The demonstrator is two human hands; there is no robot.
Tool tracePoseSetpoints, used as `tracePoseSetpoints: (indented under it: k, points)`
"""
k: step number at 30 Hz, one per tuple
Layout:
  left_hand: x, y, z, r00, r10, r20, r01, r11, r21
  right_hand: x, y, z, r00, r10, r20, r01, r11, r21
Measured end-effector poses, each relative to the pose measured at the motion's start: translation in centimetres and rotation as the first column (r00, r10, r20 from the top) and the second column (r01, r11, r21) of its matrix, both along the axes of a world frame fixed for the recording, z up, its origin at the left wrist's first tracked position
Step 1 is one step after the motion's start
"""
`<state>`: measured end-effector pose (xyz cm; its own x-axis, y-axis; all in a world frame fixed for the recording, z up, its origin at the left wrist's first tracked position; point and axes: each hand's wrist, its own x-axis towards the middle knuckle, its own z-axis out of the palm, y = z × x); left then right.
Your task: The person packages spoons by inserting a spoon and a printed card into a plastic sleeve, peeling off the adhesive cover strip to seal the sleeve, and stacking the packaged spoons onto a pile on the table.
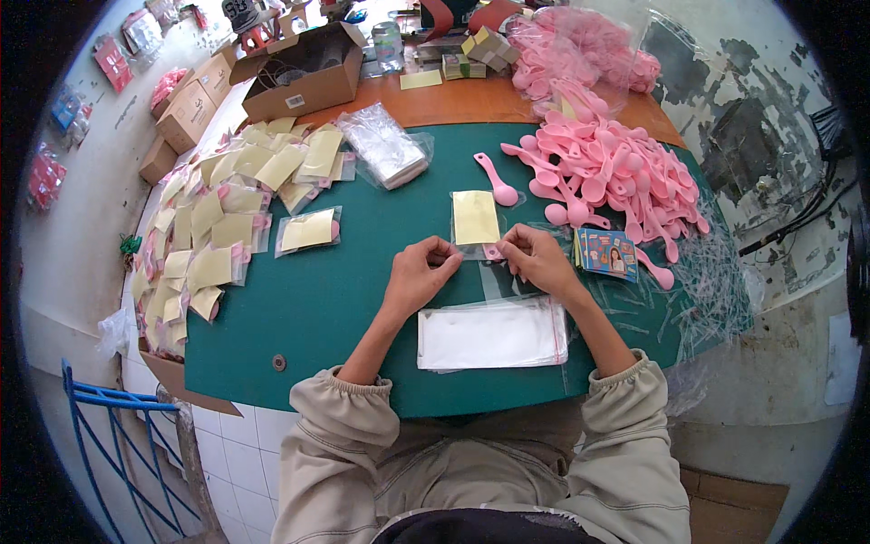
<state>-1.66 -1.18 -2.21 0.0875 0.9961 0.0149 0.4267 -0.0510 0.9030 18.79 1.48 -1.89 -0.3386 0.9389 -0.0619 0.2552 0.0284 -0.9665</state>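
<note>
Between my hands lies a see-through plastic bag (467,254) holding a cream card (475,218), with a pink handle end showing at its lower edge. My left hand (422,275) pinches the bag's lower left corner, thumb against fingers. At the lower right corner, my right hand (536,260) closes on the same bag. Just nearer to me is a stack of flat plastic bags (492,335). A small stack of printed cards (605,253) sits right of my right hand. One loose pink spoon (497,180) lies beyond the bag.
A big heap of pink spoons (616,172) covers the far right. Many packed bags with cream cards (213,218) pile up at left; one packed bag (308,232) lies apart. Plastic strips (716,281) litter the right edge. Behind stand a cardboard box (304,77) and bundled bags (385,145).
</note>
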Motion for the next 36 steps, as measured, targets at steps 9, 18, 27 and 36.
tracePoseSetpoints:
  k: [9,18,27,36]
  points:
    - [0.5,-0.2,-0.2,0.985,0.121,0.124,-0.115,0.992,-0.055,-1.0,-0.2,-0.3,0.988,-0.15,-0.029,0.15,0.989,0.007]
    - [0.8,-0.4,0.1,0.977,0.116,0.18,-0.099,0.99,-0.099,-1.3,-0.6,0.2,0.983,-0.179,0.029,0.179,0.984,-0.003]
    - [0.7,-0.3,-0.4,0.972,0.099,0.213,-0.088,0.994,-0.06,-1.5,-0.6,0.1,0.984,-0.181,-0.005,0.181,0.983,0.009]
    - [0.6,-0.3,-0.6,0.994,0.071,0.087,-0.069,0.997,-0.029,-1.6,-0.5,0.0,0.984,-0.166,0.06,0.162,0.985,0.056]
